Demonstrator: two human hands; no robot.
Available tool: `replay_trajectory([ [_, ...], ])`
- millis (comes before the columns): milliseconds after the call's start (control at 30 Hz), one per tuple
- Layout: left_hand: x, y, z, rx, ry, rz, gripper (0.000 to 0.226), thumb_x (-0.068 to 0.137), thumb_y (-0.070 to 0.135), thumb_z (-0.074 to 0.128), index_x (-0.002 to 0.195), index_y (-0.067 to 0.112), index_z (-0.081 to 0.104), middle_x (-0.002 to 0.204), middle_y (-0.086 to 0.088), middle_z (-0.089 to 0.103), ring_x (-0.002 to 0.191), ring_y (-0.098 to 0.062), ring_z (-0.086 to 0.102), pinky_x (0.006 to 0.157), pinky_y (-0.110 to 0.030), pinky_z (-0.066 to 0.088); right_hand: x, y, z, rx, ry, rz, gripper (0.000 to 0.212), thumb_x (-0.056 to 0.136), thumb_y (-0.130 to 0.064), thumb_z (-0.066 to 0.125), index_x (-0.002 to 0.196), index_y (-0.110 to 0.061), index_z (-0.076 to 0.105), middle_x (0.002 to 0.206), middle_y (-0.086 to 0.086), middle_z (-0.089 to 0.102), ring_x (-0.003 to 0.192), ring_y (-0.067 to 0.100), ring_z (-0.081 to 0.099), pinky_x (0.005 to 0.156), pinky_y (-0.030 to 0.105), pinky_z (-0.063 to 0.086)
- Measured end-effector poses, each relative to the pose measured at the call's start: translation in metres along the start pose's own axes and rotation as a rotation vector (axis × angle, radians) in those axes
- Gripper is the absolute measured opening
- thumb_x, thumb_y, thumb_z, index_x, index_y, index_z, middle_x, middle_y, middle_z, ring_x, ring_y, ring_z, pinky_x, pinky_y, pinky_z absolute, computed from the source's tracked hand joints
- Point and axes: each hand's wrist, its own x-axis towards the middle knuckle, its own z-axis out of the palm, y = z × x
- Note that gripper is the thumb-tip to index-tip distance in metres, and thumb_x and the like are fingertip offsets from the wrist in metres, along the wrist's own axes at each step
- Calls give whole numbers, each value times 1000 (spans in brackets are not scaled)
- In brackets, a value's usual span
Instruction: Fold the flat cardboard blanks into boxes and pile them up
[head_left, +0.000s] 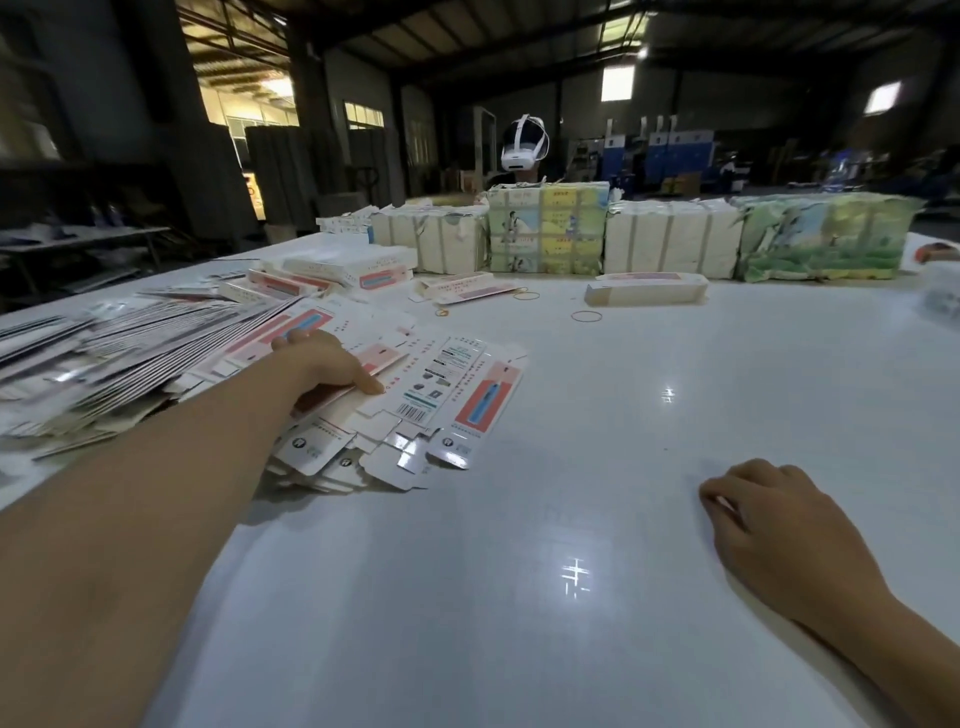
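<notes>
Cardboard lies in a loose heap on the left of the glossy white surface (597, 415): flat white blanks with pink and blue print (441, 395), fanned out and overlapping, so that only the top few show their whole outline and the rest show edges alone. The heap runs off the left border of the view, where the sheets blur into grey and white streaks. The left hand (327, 364) reaches across onto the heap, its thumb laid along a top blank and its fingers curled round that blank's far edge, where they are mostly hidden behind the hand; the forearm covers part of the near sheets. The right hand (779, 525) rests on the bare surface at near right, well apart from the blanks, fingers loosely bent and holding nothing, fingertips tucked out of sight. Beyond the heap lie several folded white boxes with pink panels (332, 275), and one long folded box (647, 291) sits alone farther right. Thin rubber bands (586, 316) lie between them. Along the far edge stands a row of wrapped bundles (670, 239), some plain white, some in green and yellow printed paper. Behind it a person wearing a white headset (524, 145) is mostly hidden. The hall behind is dark and hard to read.
</notes>
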Motion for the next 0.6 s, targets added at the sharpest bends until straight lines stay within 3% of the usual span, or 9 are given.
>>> replay_trajectory([
  [67,-6,6,-7,-8,24,-27,123,51,56,84,144,10,19,147,-16,18,131,-37,23,100,-52,37,-1,-1,-1,-22,-14,6,24,95,-27,48,109,-26,68,112,-9,59,101,16,48,75,28,34],
  [133,-22,26,-12,94,149,52,123,54,51,84,146,12,12,149,-18,18,135,-37,19,106,-57,25,0,-1,-2,-52,-37,-8,27,96,-30,43,112,-29,65,115,-12,56,103,14,47,77,26,35],
  [267,-91,96,3,-7,271,464,102,54,43,85,134,18,28,131,-7,43,117,-28,39,94,-48,30,4,1,-1,-28,-68,-4,28,97,-30,42,116,-29,63,119,-10,56,108,14,47,87,28,39],
  [333,-135,127,28,-45,199,672,100,53,46,84,134,24,29,124,-1,45,111,-22,42,92,-45,31,3,2,-6,276,-3,94,26,97,-28,46,115,-27,64,117,-4,61,102,15,54,86,29,42],
  [367,-157,140,42,-44,145,763,102,54,47,83,136,26,27,123,1,44,110,-20,41,93,-44,32,3,2,-12,574,50,201,21,97,-27,48,107,-28,66,111,-1,65,92,14,58,81,30,46],
  [433,-194,159,66,-35,47,916,101,58,49,80,139,29,24,123,3,42,106,-17,41,94,-42,35,3,4,-27,1208,116,491,19,96,-33,50,89,-27,67,91,8,71,69,16,64,59,32,52],
  [467,-208,166,77,-32,14,973,99,60,49,79,139,30,24,122,3,42,104,-16,41,94,-40,36,3,7,-32,1397,110,610,24,96,-37,50,85,-24,66,81,10,72,59,18,64,50,31,50],
  [533,-228,173,94,-27,2,1044,94,63,48,77,138,32,23,121,4,41,102,-14,41,92,-37,39,4,15,-36,1531,135,695,25,96,-31,49,85,-15,65,70,8,71,55,20,68,45,27,49],
  [600,-239,172,108,-49,34,1066,91,66,50,75,138,31,23,122,5,41,101,-12,41,92,-35,39,4,18,-37,1502,181,679,21,97,-18,49,85,-12,64,71,8,72,63,21,71,48,25,51],
])
